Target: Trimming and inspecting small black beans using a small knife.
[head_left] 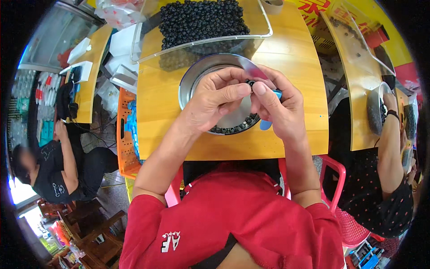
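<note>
Over a round steel bowl (184,83) my two hands meet. My left hand (214,96) pinches a small black ring-shaped part (250,83) between thumb and fingers. Closed around a knife (251,67) with a blue handle is my right hand (284,105); its blade points up and away to the left, and its thumb presses near the black part. More of these small black parts (237,128) lie along the near inside edge of the bowl. My hands cover much of the bowl's middle.
Beyond the bowl, a clear plastic bin (270,32) holds a heap of black parts. An orange crate (126,159) stands against the left side of the wooden table (295,58). People sit on both sides; the right one reaches into another bowl (374,110).
</note>
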Tool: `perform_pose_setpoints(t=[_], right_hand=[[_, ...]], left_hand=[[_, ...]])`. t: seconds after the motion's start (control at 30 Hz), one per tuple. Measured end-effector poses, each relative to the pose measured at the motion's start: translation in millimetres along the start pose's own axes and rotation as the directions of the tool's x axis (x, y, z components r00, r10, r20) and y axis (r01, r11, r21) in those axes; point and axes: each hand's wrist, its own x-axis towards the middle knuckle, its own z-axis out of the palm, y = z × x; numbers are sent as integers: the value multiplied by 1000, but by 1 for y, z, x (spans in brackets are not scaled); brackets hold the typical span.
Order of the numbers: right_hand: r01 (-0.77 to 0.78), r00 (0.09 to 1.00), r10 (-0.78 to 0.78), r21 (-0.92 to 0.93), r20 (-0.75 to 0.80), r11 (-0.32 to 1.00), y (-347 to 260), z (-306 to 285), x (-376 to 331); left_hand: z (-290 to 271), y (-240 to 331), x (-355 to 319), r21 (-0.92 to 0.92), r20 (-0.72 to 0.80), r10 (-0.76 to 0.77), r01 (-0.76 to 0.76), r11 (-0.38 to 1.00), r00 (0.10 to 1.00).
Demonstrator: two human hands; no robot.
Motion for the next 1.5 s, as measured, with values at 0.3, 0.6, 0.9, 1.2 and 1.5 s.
perform_pose_setpoints(t=[0.3, 0.6, 0.9, 1.2, 1.5], right_hand=[[12, 997, -9, 41, -71, 999, 0, -23, 4], [-8, 996, 11, 40, -90, 999, 1, -33, 1], [-16, 995, 11, -49, -103, 999, 6, -37, 3], [-25, 995, 11, -138, -103, 990, 10, -17, 4], [-185, 982, 165, 329, 87, 926, 5, -14, 2]], left_hand=[[-32, 19, 26, 110, -38, -157, 160, 981, 987], [-35, -9, 47, 999, 12, -141, -19, -50, 990], [-14, 0, 34, 968, 124, 2, -121, 220, 992], [7, 2, 8, 721, 148, 238, -270, 639, 960], [10, -8, -2, 572, 91, 333, -323, 754, 939]])
